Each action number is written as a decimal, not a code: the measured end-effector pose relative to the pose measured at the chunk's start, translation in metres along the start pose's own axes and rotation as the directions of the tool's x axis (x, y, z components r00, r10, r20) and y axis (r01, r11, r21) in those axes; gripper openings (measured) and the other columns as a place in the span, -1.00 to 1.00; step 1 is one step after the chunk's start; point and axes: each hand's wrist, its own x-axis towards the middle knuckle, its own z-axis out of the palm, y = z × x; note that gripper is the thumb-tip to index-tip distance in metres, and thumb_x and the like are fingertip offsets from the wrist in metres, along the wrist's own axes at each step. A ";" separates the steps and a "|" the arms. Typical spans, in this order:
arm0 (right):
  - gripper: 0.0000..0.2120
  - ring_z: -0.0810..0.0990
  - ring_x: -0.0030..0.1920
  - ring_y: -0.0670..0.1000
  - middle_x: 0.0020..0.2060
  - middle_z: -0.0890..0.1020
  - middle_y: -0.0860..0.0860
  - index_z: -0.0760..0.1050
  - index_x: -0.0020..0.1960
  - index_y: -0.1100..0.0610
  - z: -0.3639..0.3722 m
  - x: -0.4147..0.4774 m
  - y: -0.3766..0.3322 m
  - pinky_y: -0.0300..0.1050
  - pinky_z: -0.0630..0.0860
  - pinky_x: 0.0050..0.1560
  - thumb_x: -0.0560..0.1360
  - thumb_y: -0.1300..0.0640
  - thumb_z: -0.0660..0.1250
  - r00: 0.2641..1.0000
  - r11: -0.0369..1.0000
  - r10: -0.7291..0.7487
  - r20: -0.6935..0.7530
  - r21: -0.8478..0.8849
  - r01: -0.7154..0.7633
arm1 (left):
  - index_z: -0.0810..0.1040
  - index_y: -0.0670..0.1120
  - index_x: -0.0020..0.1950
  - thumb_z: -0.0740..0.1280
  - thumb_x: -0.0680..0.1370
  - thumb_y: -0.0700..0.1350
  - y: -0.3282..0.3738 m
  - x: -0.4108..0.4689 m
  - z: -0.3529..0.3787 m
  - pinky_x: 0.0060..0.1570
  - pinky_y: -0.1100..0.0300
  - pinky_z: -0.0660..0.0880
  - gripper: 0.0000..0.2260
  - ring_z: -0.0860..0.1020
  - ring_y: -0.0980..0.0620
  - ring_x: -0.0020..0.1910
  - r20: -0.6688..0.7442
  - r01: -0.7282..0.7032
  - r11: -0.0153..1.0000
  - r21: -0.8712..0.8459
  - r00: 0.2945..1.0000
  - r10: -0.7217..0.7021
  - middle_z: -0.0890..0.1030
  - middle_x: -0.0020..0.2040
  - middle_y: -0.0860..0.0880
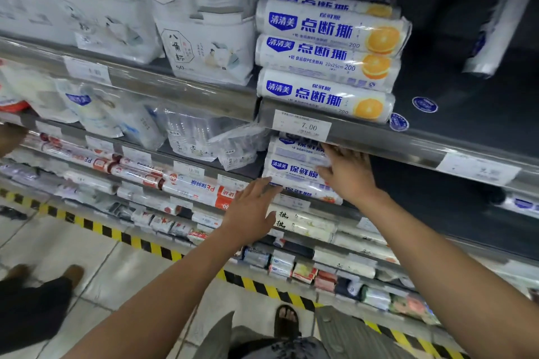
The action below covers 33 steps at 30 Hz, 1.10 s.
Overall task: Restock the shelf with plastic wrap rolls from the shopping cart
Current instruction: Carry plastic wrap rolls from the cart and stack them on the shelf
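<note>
The plastic wrap rolls (291, 169) lie in a short stack on the second shelf (455, 207), at the centre of the frame, just under the price tag (302, 127) reading 7.00. The right hand (348, 175) rests flat against the stack's right part, fingers spread and straight, gripping nothing; its fingertips reach up under the upper shelf rail (379, 140). The left hand (250, 210) is wide too, with straight fingers whose tips touch the front of the lowest roll at the shelf lip.

The step in hand looks like squaring up the stack. To do it well, the right palm should press the rolls back and level while the left fingers keep the bottom roll from rolling forward off the lip. The slick film wrappers will probably slide on one another, so the pressure ought to be even and gentle, with labels kept facing out. Further rolls would, I judge, go to the right of this stack.

Above, the orange-printed rolls (326, 58) are piled four high, with paper cup packs (210, 52) to their left. The shopping cart is out of view.
</note>
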 end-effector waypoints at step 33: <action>-0.70 0.44 0.26 -0.16 0.21 0.44 -0.23 0.51 0.31 -0.07 0.020 -0.552 0.104 -0.18 0.36 0.29 0.59 -0.01 0.36 0.570 0.404 0.814 0.111 0.596 -0.694 | 0.28 0.16 0.59 0.09 0.65 0.26 0.299 -0.127 0.156 0.54 0.01 0.18 -0.49 0.12 0.04 0.62 0.386 -0.586 0.792 -0.169 0.700 0.601 0.12 0.64 0.14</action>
